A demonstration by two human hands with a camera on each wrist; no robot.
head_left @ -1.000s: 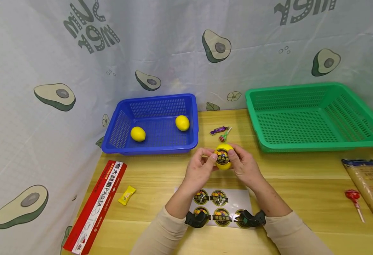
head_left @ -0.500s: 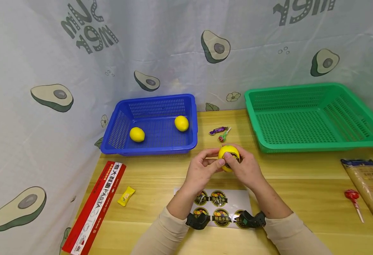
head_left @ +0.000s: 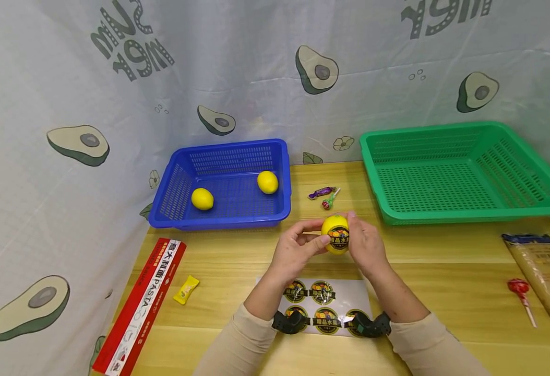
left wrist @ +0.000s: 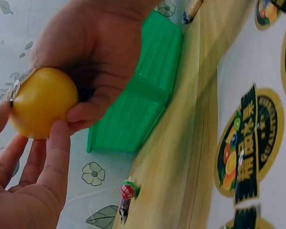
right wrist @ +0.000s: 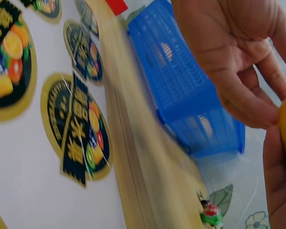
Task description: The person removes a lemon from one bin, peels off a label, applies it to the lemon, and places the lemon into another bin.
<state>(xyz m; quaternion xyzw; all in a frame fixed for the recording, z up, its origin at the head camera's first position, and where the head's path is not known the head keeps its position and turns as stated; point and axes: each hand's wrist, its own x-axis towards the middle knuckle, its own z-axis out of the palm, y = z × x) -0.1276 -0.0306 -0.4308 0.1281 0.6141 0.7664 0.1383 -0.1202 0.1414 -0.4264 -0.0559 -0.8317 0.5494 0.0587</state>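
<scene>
Between both hands (head_left: 298,249), lemon (head_left: 335,234) turned; sticker faces camera again.

Three round yellow lemons: two in the blue plastic mesh basket (head_left: 282,172), at (head_left: 202,199) and (head_left: 267,182), one stickered lemon (head_left: 335,234) held aloft. Two perforated plastic baskets, blue and green (head_left: 463,214). Two lollipops, at (head_left: 330,200) and (head_left: 522,291). Two wrapped candies, purple (head_left: 322,192) and yellow (head_left: 186,289). Five round fruit stickers on one white backing sheet (head_left: 355,292).
</scene>
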